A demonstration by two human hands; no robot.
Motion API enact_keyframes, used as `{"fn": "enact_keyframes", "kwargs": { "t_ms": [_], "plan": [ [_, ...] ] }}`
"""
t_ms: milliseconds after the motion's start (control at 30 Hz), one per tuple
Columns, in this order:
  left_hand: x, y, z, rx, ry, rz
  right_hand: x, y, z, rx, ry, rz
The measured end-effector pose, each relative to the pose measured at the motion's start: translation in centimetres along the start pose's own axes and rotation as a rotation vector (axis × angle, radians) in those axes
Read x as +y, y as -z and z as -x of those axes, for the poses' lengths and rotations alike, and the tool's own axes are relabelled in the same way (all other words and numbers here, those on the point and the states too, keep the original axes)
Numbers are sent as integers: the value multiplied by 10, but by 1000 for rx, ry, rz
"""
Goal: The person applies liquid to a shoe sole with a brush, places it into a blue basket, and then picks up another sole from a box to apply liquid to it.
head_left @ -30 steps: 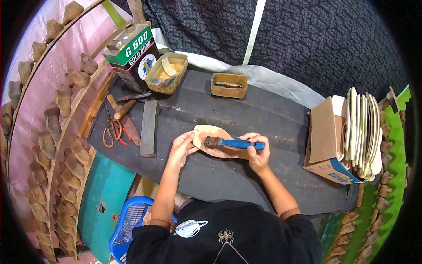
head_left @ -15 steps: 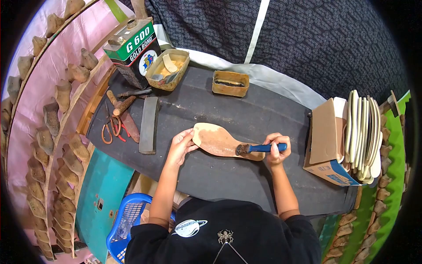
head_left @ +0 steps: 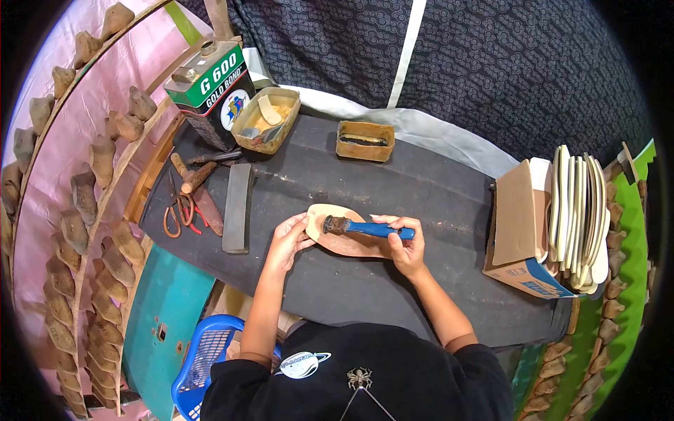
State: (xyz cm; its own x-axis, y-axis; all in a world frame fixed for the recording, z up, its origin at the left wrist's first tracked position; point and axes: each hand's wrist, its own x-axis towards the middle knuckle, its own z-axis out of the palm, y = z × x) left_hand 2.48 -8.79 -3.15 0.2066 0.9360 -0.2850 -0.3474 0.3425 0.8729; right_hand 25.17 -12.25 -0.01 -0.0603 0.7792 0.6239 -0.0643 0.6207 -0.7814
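A tan shoe insole (head_left: 351, 245) lies over the dark work mat, its broad end toward the left. My left hand (head_left: 289, 238) pinches that broad end between thumb and fingers. In my right hand (head_left: 407, 249) is a blue-handled brush (head_left: 379, 229), the fingers closed around its handle. The brush's dark, crusted head rests on the insole near the broad end. A damp, darker patch shows on the insole's surface. My right hand and the brush cover part of its narrow end.
The mat (head_left: 309, 295) holds a grey block (head_left: 239, 209), scissors (head_left: 175, 210), a hammer (head_left: 196, 175), a glue can (head_left: 214, 95), a tub (head_left: 267, 119) and a small box (head_left: 365, 142). At right, a carton (head_left: 523, 224) holds several pale insoles (head_left: 579, 217). A blue basket (head_left: 203, 358) sits below.
My right hand has moved the brush left along the insole, from its narrow end to its broad end. My left hand keeps its hold in nearly the same place.
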Motion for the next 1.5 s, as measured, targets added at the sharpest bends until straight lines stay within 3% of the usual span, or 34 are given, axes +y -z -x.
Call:
{"fn": "enact_keyframes", "kwargs": {
  "t_ms": [100,467,867,1000,1200,1500],
  "plan": [
    [1,1,1,7,-1,-13,0,14,-5,-42,6,-3],
    [0,1,1,17,-6,-55,-12,46,-9,262,27,140],
    [-2,2,0,-4,-22,-55,0,3,-7,62,-160,-148],
    [-2,2,-1,-3,-20,-68,7,16,-4,12,-34,3],
    [0,1,1,45,-6,-83,-2,41,-4,156,53,189],
    [-1,2,2,23,-20,-95,-13,10,-20,265,53,102]
  ]
}}
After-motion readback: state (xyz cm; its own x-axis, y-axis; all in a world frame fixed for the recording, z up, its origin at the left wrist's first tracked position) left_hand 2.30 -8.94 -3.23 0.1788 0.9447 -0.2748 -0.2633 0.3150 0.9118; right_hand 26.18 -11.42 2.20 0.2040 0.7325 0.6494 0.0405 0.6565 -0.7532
